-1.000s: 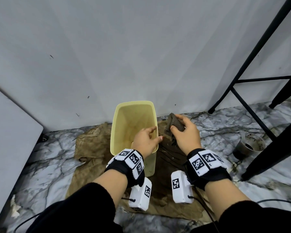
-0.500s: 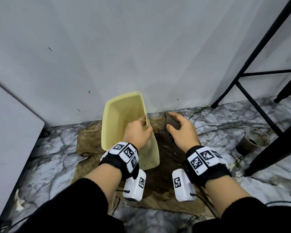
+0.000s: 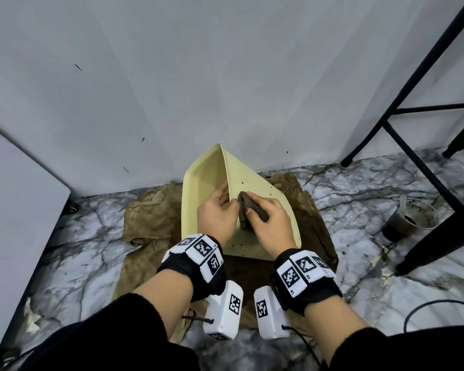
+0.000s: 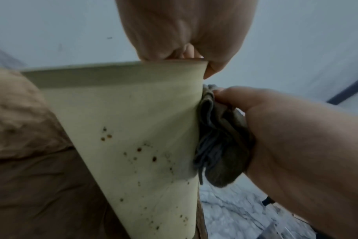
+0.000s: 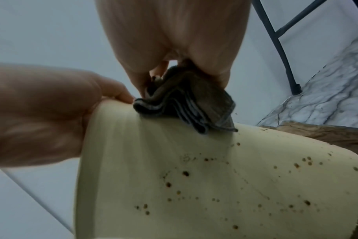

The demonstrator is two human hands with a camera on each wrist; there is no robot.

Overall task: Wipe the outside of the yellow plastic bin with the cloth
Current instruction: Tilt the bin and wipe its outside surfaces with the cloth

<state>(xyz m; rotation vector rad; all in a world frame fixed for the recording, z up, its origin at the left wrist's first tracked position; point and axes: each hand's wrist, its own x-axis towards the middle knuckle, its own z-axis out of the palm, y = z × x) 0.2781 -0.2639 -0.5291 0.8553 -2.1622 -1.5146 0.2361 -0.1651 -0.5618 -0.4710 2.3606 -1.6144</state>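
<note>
The yellow plastic bin [image 3: 255, 191] is tipped to the left on a brown floor cloth, its brown-speckled outer side [image 5: 215, 186] facing up. My left hand [image 3: 219, 210] grips the bin's rim [image 4: 117, 65], fingers inside and thumb outside. My right hand [image 3: 269, 223] holds a bunched dark grey-brown cloth [image 3: 249, 210] and presses it against the outer wall just below the rim. The cloth [image 4: 219, 137] shows folded in the left wrist view; in the right wrist view the cloth [image 5: 186, 105] touches the wall's upper edge.
A brown floor cloth [image 3: 150, 218] lies on the marble floor [image 3: 359, 199] against a white wall. Black metal stool legs [image 3: 402, 103] stand at the right. A dirty cup [image 3: 402, 223] lies beside them. A white panel [image 3: 16, 210] stands at the left.
The bin has been tipped from upright onto its left side, exposing its outer wall. My right hand has moved left and brought the cloth onto that wall.
</note>
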